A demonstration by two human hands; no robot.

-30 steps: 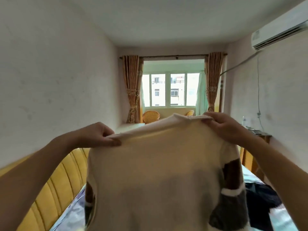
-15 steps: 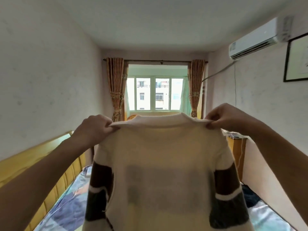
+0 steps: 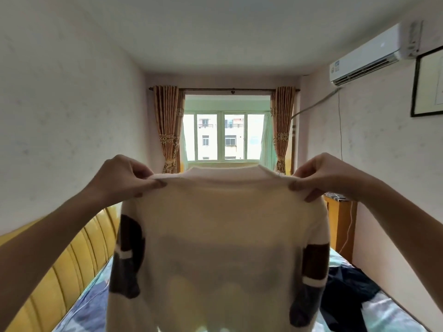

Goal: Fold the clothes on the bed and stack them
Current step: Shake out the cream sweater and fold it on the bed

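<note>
A cream sweater point(image 3: 220, 236) with brown, white and grey bands on its sleeves hangs spread out in the air in front of me, above the bed. My left hand point(image 3: 122, 178) pinches its left shoulder and my right hand point(image 3: 321, 176) pinches its right shoulder. The collar sits level between the two hands. A dark garment point(image 3: 347, 295) lies crumpled on the bed point(image 3: 388, 312) at the lower right. The sweater hides most of the bed.
A yellow padded headboard point(image 3: 67, 267) runs along the left wall. A wooden bedside cabinet point(image 3: 340, 226) with a white cable stands by the right wall. Straight ahead is a window point(image 3: 224, 136) with brown curtains; an air conditioner point(image 3: 374, 53) hangs high on the right.
The sweater has been raised and evened out, so its collar is now level. Both hands stay pinched on the shoulders, and the view has swung slightly to centre on the window.
</note>
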